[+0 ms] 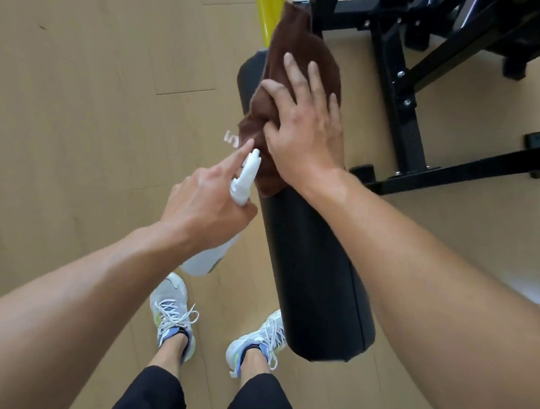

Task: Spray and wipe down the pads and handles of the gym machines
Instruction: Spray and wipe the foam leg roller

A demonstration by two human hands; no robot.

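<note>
On the upper, far half of the black roller pad (315, 271), a brown towel (299, 62) lies draped lengthwise, bunched into folds at its near end and trailing flat toward the far end. The right hand (303, 123) lies on top of the towel with fingers spread and mostly straight, palm pressing the cloth down onto the pad; the thumb tucks into the bunched folds on the left side. The towel sits directly under this hand and reaches out past its fingertips on the far side.

Just left of the pad, the left hand (205, 199) grips the neck of a white spray bottle (218, 232), fingers curled round it and the index finger stretched out along the nozzle head. The nozzle points at the near edge of the towel, close beside the right wrist, and the bottle body hangs below the hand, nearer to the person.

To the far right stands the machine's black steel frame (405, 118) on the pale wooden floor (78, 95). A yellow post (268, 6) rises at the far end. Near the bottom, two light sneakers (171, 312) stand on the floor.
</note>
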